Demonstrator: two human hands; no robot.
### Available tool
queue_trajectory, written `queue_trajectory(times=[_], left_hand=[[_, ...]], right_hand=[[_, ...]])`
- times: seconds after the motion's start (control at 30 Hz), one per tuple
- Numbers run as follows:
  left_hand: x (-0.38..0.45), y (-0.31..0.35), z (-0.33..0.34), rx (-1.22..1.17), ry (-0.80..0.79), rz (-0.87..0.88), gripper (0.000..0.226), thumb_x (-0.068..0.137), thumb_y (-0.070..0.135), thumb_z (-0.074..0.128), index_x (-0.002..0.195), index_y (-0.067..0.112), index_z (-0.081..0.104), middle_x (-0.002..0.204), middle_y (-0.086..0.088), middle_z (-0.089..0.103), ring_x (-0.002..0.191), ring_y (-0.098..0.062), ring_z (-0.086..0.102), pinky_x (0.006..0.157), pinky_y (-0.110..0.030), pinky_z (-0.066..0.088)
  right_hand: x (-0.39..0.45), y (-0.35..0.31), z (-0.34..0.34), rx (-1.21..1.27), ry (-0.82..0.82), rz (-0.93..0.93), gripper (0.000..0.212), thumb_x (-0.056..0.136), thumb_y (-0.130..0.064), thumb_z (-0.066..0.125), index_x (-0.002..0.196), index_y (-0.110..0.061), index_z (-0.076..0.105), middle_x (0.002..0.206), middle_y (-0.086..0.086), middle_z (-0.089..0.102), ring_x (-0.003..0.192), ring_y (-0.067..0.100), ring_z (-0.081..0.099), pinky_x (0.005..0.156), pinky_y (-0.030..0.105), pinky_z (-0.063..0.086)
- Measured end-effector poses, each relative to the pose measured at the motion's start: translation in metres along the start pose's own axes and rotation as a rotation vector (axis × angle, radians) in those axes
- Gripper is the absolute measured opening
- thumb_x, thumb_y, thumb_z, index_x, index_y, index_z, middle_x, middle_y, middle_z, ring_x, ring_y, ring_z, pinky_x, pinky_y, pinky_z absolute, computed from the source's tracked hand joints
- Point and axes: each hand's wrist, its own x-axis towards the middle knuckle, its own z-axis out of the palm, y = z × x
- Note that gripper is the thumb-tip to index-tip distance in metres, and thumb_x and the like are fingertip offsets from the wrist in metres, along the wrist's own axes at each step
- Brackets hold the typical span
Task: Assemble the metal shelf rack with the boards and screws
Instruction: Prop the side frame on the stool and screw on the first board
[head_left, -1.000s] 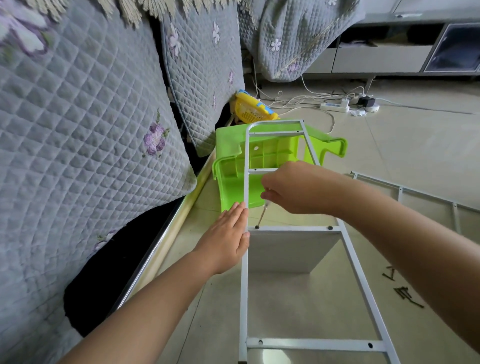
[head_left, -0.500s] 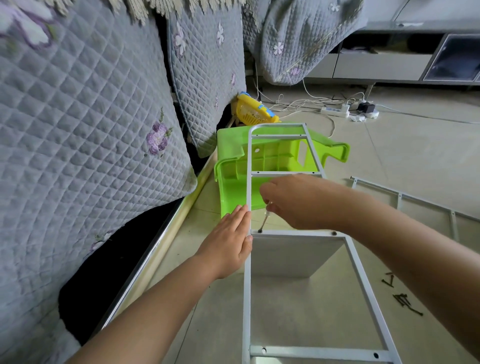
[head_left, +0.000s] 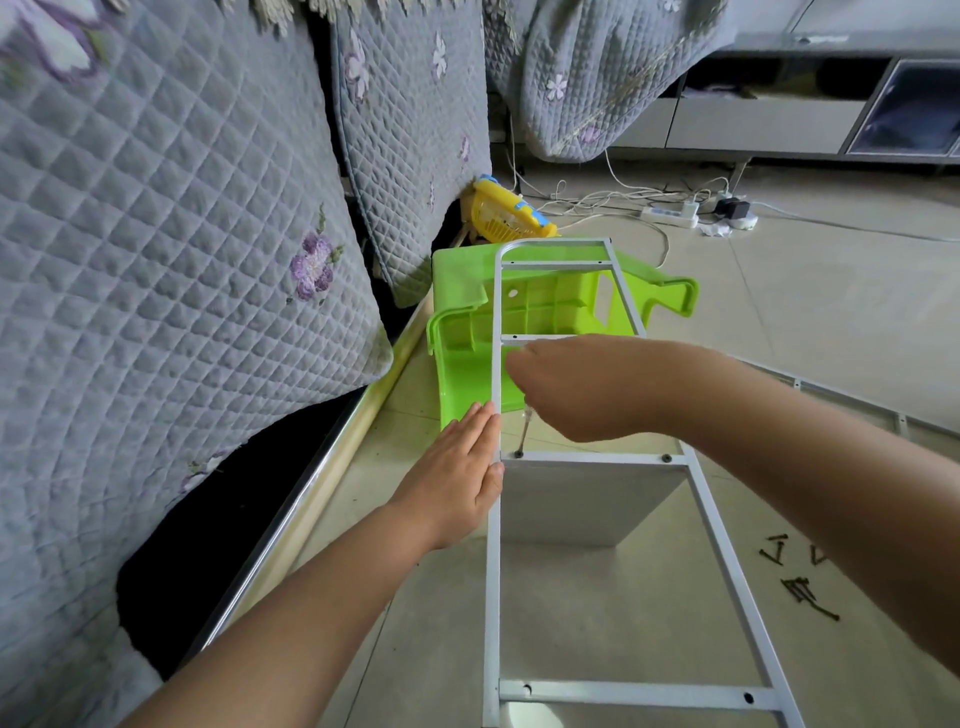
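Two hands work at one crossbar of the metal frame, which lies over the floor with a grey board hanging beneath that bar. Nearest, the left hand presses flat with straight fingers against the frame's left rail. Just beyond, the right hand curls around a thin tool whose tip meets a screw at the bar's left end. If the tip slips or tilts, the screw could strip or go in crooked, and the rail could shift. Its handle is hidden in the fist. Loose screws lie toward the floor's right edge; the green stool sits behind.
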Motion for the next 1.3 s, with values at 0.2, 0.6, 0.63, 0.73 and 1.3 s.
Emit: queue_trajectory(times=[0.2, 0.6, 0.63, 0.73, 1.3], left_hand=[[0.0, -0.006, 0.006, -0.159, 0.023, 0.029, 0.094, 0.066, 0.053, -0.012, 0.146, 0.004, 0.001, 0.156, -0.006, -0.005, 0.14, -0.005, -0.01, 0.108, -0.01, -0.012], [-0.002, -0.003, -0.001, -0.095, 0.005, 0.015, 0.084, 0.074, 0.049, -0.008, 0.146, 0.005, -0.002, 0.156, -0.005, -0.008, 0.143, -0.011, -0.011, 0.108, -0.012, -0.011], [-0.002, -0.004, -0.001, -0.125, -0.005, 0.016, 0.079, 0.078, 0.046, -0.002, 0.146, 0.006, -0.002, 0.156, -0.005, -0.008, 0.142, -0.008, -0.012, 0.106, -0.01, -0.012], [-0.004, -0.007, -0.003, -0.199, -0.027, 0.038, 0.073, 0.081, 0.04, 0.006, 0.146, 0.008, -0.001, 0.156, -0.002, -0.007, 0.131, 0.004, -0.015, 0.105, -0.008, -0.012], [-0.002, -0.008, 0.005, -0.058, 0.034, 0.058, 0.098, 0.06, 0.049, -0.021, 0.146, 0.005, -0.003, 0.156, -0.005, -0.007, 0.144, -0.014, -0.009, 0.11, -0.016, -0.01]], right_hand=[[-0.003, 0.002, 0.0, 0.018, 0.114, 0.089, 0.024, 0.098, -0.027, 0.039, 0.107, -0.008, 0.051, 0.103, 0.01, 0.055, 0.09, 0.028, 0.054, 0.065, 0.027, 0.034], [-0.011, -0.007, 0.002, -0.219, 0.064, -0.067, 0.021, 0.097, -0.017, 0.037, 0.113, -0.01, 0.047, 0.112, 0.006, 0.051, 0.101, 0.025, 0.056, 0.059, 0.025, 0.032], [-0.013, -0.006, 0.0, -0.247, 0.041, -0.104, 0.02, 0.096, -0.014, 0.037, 0.113, -0.011, 0.047, 0.11, 0.005, 0.051, 0.098, 0.025, 0.057, 0.054, 0.024, 0.031], [-0.009, -0.004, -0.005, -0.322, 0.017, -0.147, 0.017, 0.096, -0.013, 0.037, 0.104, -0.013, 0.053, 0.089, 0.001, 0.053, 0.088, 0.025, 0.057, 0.057, 0.027, 0.035], [-0.004, -0.015, -0.013, -0.34, -0.132, -0.039, 0.025, 0.092, -0.005, 0.036, 0.069, -0.009, 0.044, 0.07, -0.003, 0.043, 0.08, 0.024, 0.047, 0.059, 0.027, 0.037]])
